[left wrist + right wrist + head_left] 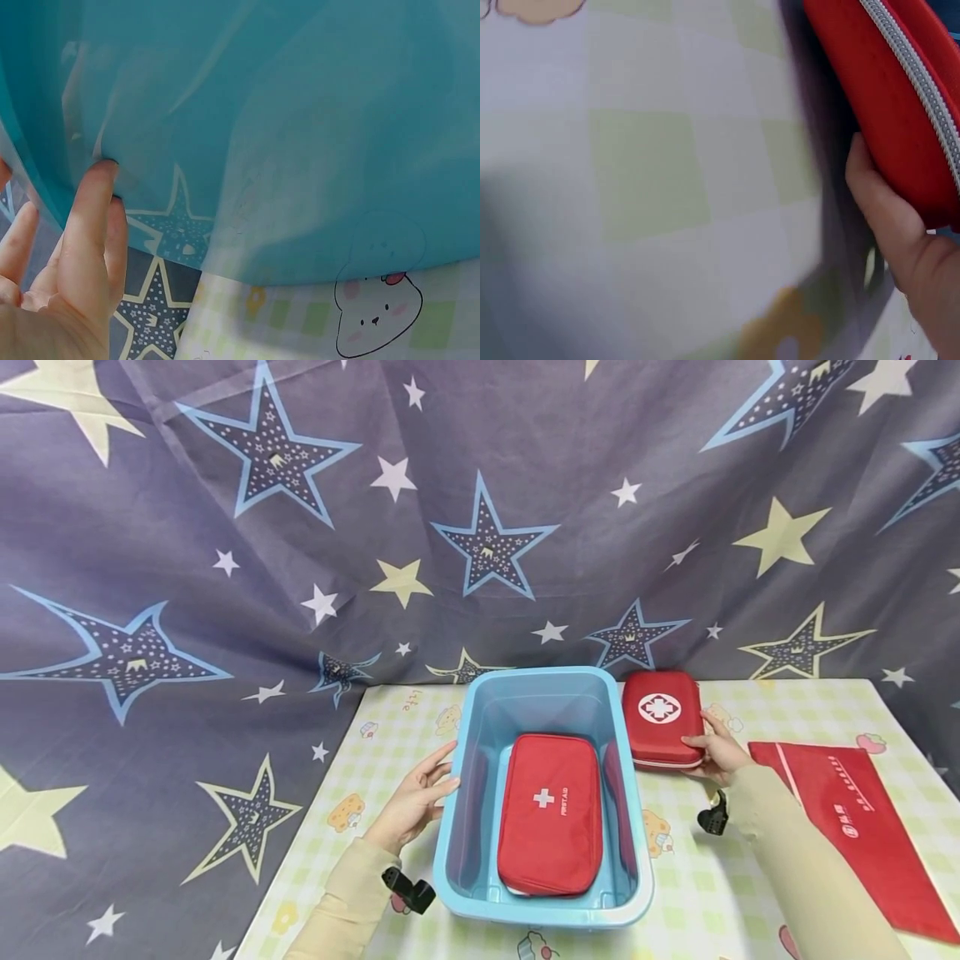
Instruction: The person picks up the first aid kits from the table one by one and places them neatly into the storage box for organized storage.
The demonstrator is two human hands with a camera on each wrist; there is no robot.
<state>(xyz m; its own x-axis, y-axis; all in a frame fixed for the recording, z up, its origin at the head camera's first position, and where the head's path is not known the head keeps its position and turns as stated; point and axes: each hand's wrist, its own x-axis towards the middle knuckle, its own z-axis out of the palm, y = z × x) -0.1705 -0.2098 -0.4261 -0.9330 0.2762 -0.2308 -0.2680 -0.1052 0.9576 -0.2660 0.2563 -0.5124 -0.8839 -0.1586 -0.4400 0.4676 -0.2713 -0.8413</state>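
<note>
A light blue plastic bin (540, 913) stands on the table, and inside it lies a soft red first aid pouch (550, 827) with a white cross. My left hand (420, 797) is at the bin's left side, fingers mostly straight; in the left wrist view a fingertip (101, 180) touches the blue wall (300, 150). Right of the bin is a hard red first aid case (658, 731) with a round white cross emblem. My right hand (723, 750) grips its right edge, thumb on top. In the right wrist view, a finger reaches under the zipped case (885, 105).
A flat red bag (862, 827) with white print lies at the table's right. The checked tablecloth (330, 852) covers the table, and a dark star-patterned curtain (420, 527) hangs behind it and at the left.
</note>
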